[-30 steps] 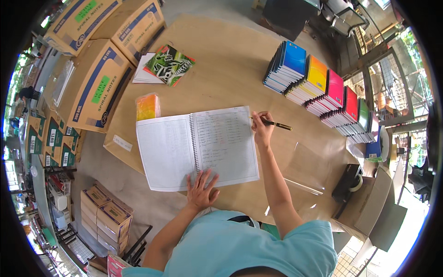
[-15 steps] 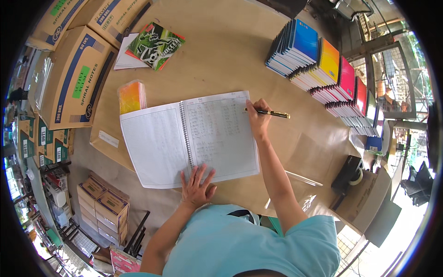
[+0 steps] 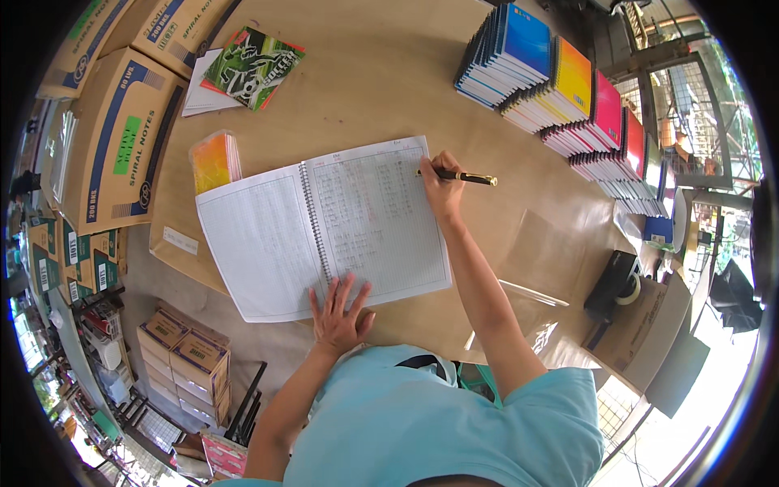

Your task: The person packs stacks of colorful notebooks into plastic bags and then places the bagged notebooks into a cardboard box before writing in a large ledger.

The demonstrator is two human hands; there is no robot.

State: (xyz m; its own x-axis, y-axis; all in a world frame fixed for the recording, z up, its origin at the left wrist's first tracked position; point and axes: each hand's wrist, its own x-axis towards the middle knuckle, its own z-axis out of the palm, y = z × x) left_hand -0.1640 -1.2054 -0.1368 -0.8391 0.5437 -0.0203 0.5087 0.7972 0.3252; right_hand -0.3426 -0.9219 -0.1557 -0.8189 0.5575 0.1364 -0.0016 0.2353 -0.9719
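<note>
A spiral notebook (image 3: pixel 377 235) lies spread out on the brown table, its right page filled with columns of handwriting. My left hand (image 3: pixel 337 315) rests flat with fingers apart on the lower edge of the pages, beside the wire spiral. At the upper right edge of the right page, my right hand (image 3: pixel 442 183) grips a black and gold pen (image 3: pixel 471 177), its tip on or close to the paper. Just beyond the left page's top corner sits a small pack of orange-yellow notebooks (image 3: pixel 216 165), partly covered by that page.
Stacks of spiral notebooks (image 3: pixel 527 45) in several colours line the table's right side. A tape dispenser (image 3: pixel 610 284) stands near an opened carton (image 3: pixel 637 337). Large cartons (image 3: pixel 122 142) are piled at the left; a green soccer-themed notebook (image 3: pixel 256 69) lies near them.
The whole view has shifted, so the table's things appear slightly higher and mostly further left. My right hand still holds the pen at the page's right edge; my left stays on the notebook.
</note>
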